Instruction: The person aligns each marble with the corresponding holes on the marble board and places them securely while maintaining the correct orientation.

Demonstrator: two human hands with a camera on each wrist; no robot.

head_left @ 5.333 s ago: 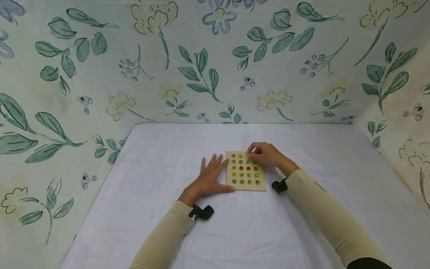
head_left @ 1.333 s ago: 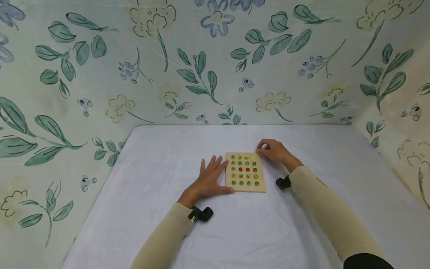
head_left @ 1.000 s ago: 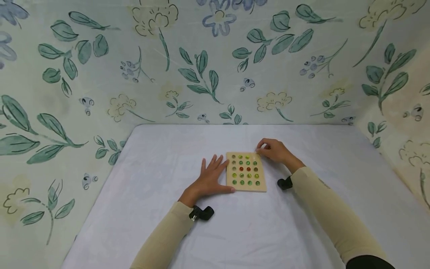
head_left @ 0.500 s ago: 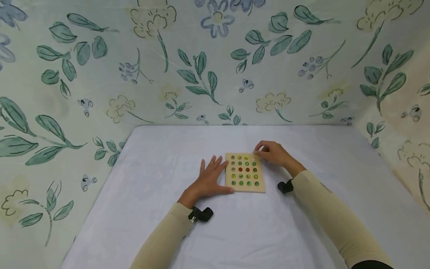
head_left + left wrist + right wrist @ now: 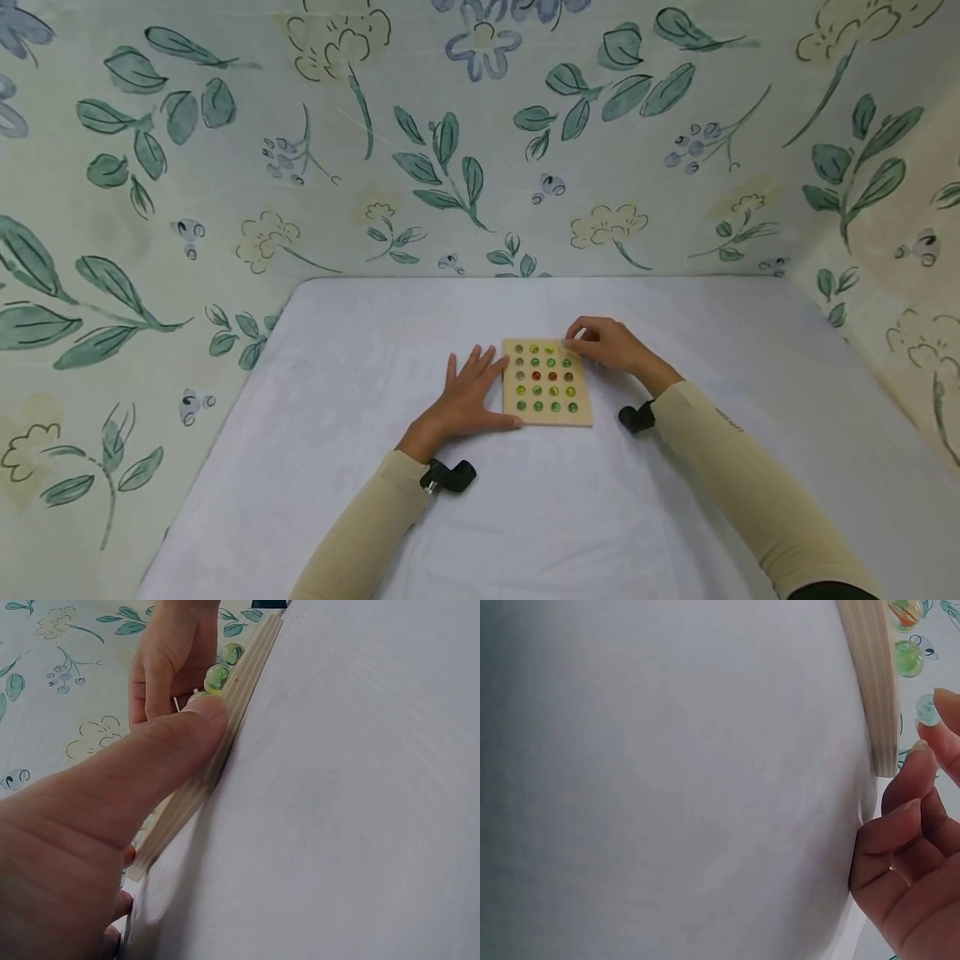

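Note:
A square wooden board (image 5: 585, 417) lies on the white cloth, with rows of glass marbles set in it, mostly green and yellow-green with two red ones. My left hand (image 5: 468, 400) lies spread along the board's left side, its thumb at the near left corner and its index fingertip against the left edge. At the far right corner, my right hand (image 5: 609, 343) pinches a pale bluish clear marble (image 5: 928, 710) between thumb and index finger. In the right wrist view that marble is just past the board's end, apart from a green marble (image 5: 910, 658). The right hand covers that corner in the head view.
The white-covered table (image 5: 360, 375) spreads around the board on all sides. Behind it and at the sides hangs a floral cloth (image 5: 450, 167). A small black camera sits on the left wrist (image 5: 450, 477) and another on the right wrist (image 5: 636, 417).
Earlier my right hand was at a yellowish marble in the far row. It then moved off to the right and has come slightly back over the far right corner. The left hand stays put.

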